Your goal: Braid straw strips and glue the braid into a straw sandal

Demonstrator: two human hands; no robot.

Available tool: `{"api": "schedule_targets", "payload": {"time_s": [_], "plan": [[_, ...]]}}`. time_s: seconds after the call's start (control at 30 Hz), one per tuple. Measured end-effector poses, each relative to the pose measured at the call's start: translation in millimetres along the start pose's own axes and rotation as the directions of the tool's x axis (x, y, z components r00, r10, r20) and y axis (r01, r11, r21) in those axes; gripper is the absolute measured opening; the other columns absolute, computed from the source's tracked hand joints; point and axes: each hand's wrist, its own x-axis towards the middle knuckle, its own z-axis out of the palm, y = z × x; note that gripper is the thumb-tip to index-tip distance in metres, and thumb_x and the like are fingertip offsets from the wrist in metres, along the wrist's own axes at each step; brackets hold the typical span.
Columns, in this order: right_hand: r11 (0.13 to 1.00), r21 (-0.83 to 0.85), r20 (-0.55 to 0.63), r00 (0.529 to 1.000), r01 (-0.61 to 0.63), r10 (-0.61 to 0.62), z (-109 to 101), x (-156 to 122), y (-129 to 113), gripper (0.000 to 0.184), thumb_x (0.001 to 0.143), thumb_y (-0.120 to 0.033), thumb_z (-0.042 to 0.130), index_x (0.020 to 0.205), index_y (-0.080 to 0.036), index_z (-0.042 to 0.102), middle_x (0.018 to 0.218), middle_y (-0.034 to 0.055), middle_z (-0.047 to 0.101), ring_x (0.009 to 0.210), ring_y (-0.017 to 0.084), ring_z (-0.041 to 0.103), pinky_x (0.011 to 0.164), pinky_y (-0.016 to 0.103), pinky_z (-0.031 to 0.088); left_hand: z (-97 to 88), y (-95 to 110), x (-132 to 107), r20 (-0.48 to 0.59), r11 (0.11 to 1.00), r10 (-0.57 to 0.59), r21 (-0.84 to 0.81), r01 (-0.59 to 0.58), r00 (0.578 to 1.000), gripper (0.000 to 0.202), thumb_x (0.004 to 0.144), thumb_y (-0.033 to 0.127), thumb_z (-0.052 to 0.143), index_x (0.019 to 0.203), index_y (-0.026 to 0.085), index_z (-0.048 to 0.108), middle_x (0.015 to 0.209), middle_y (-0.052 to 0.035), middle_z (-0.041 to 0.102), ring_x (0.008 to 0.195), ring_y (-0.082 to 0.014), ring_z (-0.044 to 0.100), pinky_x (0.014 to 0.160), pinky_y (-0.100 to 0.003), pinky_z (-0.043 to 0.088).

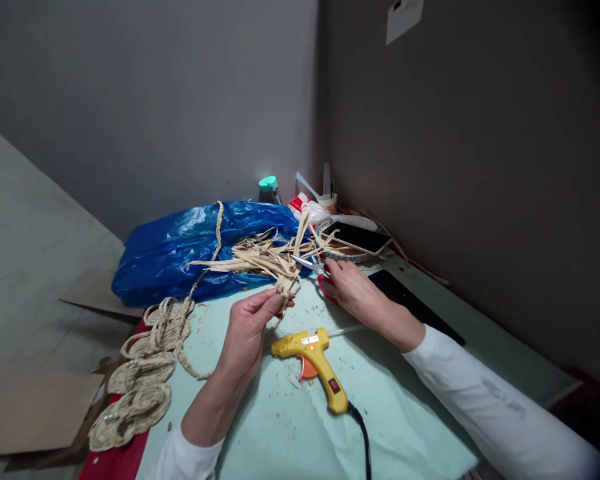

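Observation:
My left hand [250, 323] pinches a knotted braid of pale straw strips [285, 283] above the light green table cover [405, 413]. The loose strips [260, 257] fan out from the knot toward the left and back. My right hand [347, 283] grips red-handled scissors [323, 275], their blades pointing left at the strips just beyond the knot. A yellow glue gun [315, 357] lies on the cover between my forearms, its black cord [363, 440] running to the near edge.
A blue plastic bag [180, 250] lies at the back left. Coils of braided straw rope [140, 387] hang over the table's left edge. A phone [360, 237], a green-capped bottle [269, 187] and a paper cup [327, 199] crowd the wall corner. Cardboard [25, 400] lies on the floor.

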Motion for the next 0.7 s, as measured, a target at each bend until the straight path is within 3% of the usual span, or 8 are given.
{"api": "schedule_targets", "payload": {"time_s": [0.17,0.27,0.4,0.47,0.5,0.57,0.63,0.7], "plan": [[0.998,-0.051,0.010,0.999,0.036,-0.036,0.3,-0.4,-1.9,0.033,0.088,-0.003,0.044,0.119,-0.004,0.056,0.103,0.0220,0.065,0.098,0.031,0.057,0.087,0.039,0.038,-5.3,9.5,-22.3,0.027,1.000,-0.002,0.023,0.002,1.000,0.018,0.074,0.031,0.076,0.078,0.014,0.079,0.069,-0.0045,0.069,0.060,-0.0112,0.055,0.059,-0.023,0.042],[0.999,-0.028,0.004,0.999,0.037,-0.037,-12.4,-3.7,-3.1,0.022,0.091,-0.011,0.046,0.105,-0.006,0.062,0.101,0.0222,0.065,0.094,0.031,0.059,0.079,0.038,0.039,-16.0,8.1,-29.7,-0.029,1.000,0.017,0.019,-0.016,0.999,0.015,0.074,0.030,0.076,0.078,0.015,0.079,0.073,-0.0044,0.069,0.064,-0.0113,0.056,0.061,-0.022,0.043],[0.992,0.091,0.021,0.996,0.085,-0.088,-29.5,-12.4,-14.8,0.026,0.098,-0.026,0.043,0.086,-0.014,0.064,0.078,0.0087,0.067,0.071,0.019,0.061,0.065,0.029,0.040,-33.1,1.1,-35.3,-0.132,0.997,0.070,0.025,-0.067,0.989,0.010,0.074,0.026,0.077,0.080,0.019,0.080,0.083,-0.0019,0.068,0.070,-0.0087,0.052,0.064,-0.019,0.041],[0.952,0.280,0.035,0.989,0.128,-0.143,-33.6,-19.1,-27.6,0.027,0.099,-0.032,0.044,0.087,-0.016,0.063,0.071,0.0025,0.065,0.065,0.014,0.061,0.062,0.025,0.042,-38.1,-1.8,-38.6,-0.151,0.994,0.104,0.040,-0.099,0.983,0.008,0.075,0.025,0.076,0.080,0.020,0.080,0.082,-0.0008,0.066,0.070,-0.0084,0.050,0.063,-0.019,0.039],[0.881,0.451,0.043,0.983,0.139,-0.178,-34.4,-22.8,-35.3,0.025,0.098,-0.034,0.046,0.089,-0.017,0.063,0.072,0.0010,0.065,0.064,0.013,0.061,0.061,0.023,0.044,-39.3,-2.8,-40.5,-0.151,0.993,0.115,0.043,-0.109,0.982,0.008,0.076,0.025,0.075,0.080,0.021,0.080,0.082,-0.0007,0.065,0.070,-0.0088,0.049,0.062,-0.019,0.038],[0.649,0.750,0.063,0.964,0.125,-0.258,-34.0,-30.2,-51.4,0.021,0.096,-0.037,0.052,0.099,-0.018,0.061,0.082,0.0004,0.065,0.065,0.011,0.062,0.060,0.022,0.047,-39.2,-3.7,-44.7,-0.141,0.990,0.138,0.061,-0.131,0.980,0.008,0.077,0.024,0.074,0.081,0.020,0.080,0.080,-0.0009,0.063,0.072,-0.0100,0.050,0.063,-0.021,0.039],[0.453,0.887,0.073,0.945,0.085,-0.319,-31.8,-36.3,-66.2,0.027,0.093,-0.038,0.057,0.112,-0.019,0.058,0.090,0.0009,0.065,0.067,0.012,0.062,0.061,0.023,0.050,-36.8,-3.2,-49.4,-0.120,0.980,0.178,0.106,-0.166,0.977,0.009,0.078,0.022,0.073,0.082,0.021,0.080,0.080,-0.0013,0.063,0.074,-0.0113,0.051,0.065,-0.022,0.040],[0.361,0.929,0.041,0.941,0.088,-0.335,-29.0,-40.3,-77.5,0.032,0.091,-0.037,0.061,0.117,-0.020,0.056,0.090,0.0010,0.065,0.068,0.012,0.061,0.061,0.024,0.051,-33.3,-1.8,-54.3,-0.098,0.964,0.224,0.168,-0.206,0.970,0.010,0.079,0.021,0.072,0.084,0.022,0.080,0.079,-0.0012,0.063,0.076,-0.0123,0.053,0.068,-0.023,0.041]]}}
